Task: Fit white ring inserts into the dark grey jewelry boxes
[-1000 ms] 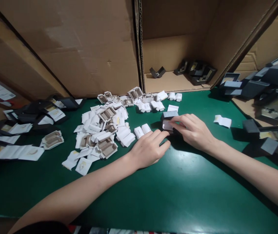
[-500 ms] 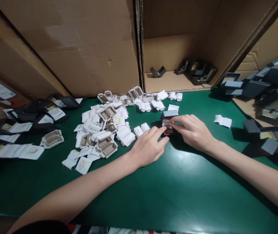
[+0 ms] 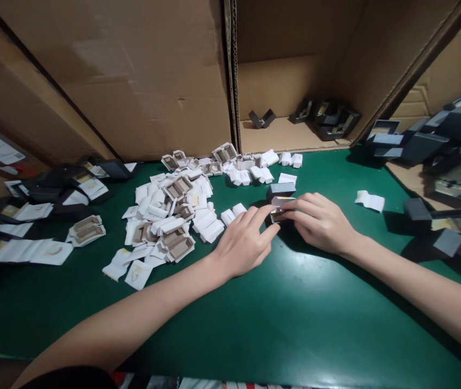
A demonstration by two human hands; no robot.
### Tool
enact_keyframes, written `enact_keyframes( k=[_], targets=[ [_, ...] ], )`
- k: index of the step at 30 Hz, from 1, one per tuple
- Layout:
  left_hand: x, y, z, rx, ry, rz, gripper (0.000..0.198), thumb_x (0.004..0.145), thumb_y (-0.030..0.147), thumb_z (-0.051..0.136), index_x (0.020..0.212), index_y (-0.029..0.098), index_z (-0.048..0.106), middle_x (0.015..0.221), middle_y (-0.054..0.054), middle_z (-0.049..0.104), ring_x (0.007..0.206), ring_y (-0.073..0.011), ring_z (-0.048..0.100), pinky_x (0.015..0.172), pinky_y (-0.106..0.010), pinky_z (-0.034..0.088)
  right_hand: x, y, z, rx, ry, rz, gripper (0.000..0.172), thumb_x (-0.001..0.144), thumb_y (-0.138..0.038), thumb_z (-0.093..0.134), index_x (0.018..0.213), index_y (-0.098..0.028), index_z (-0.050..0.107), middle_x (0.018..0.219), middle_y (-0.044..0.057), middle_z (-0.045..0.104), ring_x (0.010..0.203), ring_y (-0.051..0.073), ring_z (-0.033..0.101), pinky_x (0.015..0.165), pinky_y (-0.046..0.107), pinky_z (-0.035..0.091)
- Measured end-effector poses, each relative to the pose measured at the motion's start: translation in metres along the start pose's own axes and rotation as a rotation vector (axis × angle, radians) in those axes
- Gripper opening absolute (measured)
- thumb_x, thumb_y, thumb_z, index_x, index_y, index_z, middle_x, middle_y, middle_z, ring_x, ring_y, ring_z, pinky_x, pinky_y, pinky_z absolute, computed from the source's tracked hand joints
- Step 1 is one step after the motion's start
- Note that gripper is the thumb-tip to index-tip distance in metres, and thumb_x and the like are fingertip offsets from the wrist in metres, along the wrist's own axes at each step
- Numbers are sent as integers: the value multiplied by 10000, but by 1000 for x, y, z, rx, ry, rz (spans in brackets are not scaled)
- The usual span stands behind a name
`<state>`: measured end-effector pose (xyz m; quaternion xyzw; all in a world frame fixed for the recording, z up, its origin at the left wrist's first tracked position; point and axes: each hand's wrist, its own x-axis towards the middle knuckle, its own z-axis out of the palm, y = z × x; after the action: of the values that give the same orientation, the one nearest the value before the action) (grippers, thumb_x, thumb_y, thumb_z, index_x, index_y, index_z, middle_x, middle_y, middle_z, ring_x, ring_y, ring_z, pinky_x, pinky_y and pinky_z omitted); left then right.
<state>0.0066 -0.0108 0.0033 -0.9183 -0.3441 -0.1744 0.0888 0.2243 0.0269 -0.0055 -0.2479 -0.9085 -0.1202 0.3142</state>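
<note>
A small dark hinged box (image 3: 281, 189) stands open on the green table, its lid tilted up at the back. Inside it shows a white card insert (image 3: 281, 201). My left hand (image 3: 246, 240) steadies the box from the left, with thumb and forefinger at its near left edge. From the right, my right hand (image 3: 321, 222) has its fingertips closed on the insert, inside the box. The fingers partly hide the box's lower half.
A pile of white card inserts (image 3: 161, 210) lies left of my hands. Dark open boxes (image 3: 48, 189) are heaped at the left, and more dark boxes (image 3: 425, 143) at the right. Cardboard walls (image 3: 133, 75) rise behind. A lone white insert (image 3: 370, 201) lies right of my right hand.
The white insert sits differently in the box, with more of it showing beneath the lid. My right fingers have shifted slightly and flattened over the box's right side; my left hand has barely moved.
</note>
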Motion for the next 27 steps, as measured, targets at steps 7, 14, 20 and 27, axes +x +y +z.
enact_keyframes(
  k=[7, 14, 20, 27],
  targets=[
    [1, 1, 0, 16, -8, -55, 363, 840, 115, 463, 1190, 137, 556, 1314, -148, 481, 1056, -274, 510, 834, -399, 482, -3, 0, -1, -60, 77, 49, 223, 799, -33, 523, 923, -184, 631, 1032, 98, 657, 839, 189, 541, 652, 331, 432],
    [1, 0, 1, -19, -47, -14, 428, 837, 104, 465, 1262, 127, 512, 1343, -137, 483, 1077, -266, 502, 858, -396, 489, -7, 6, 4, -135, 109, 171, 220, 801, -78, 533, 933, -210, 650, 1019, 106, 607, 860, 215, 527, 653, 352, 406],
    [1, 0, 1, -21, -43, -13, 413, 843, 99, 453, 1250, 121, 515, 1321, -147, 493, 1088, -272, 503, 851, -395, 495, -4, 5, 4, -85, 98, 184, 198, 829, -116, 560, 997, -191, 634, 967, 96, 656, 840, 203, 572, 638, 342, 387],
    [1, 0, 0, -3, -25, -20, 413, 840, 108, 459, 1248, 126, 519, 1244, -152, 520, 1022, -263, 518, 812, -389, 498, -4, 1, -3, 42, 274, 193, 105, 879, -208, 554, 931, -205, 646, 879, 81, 661, 768, 181, 598, 637, 335, 425]
  ],
)
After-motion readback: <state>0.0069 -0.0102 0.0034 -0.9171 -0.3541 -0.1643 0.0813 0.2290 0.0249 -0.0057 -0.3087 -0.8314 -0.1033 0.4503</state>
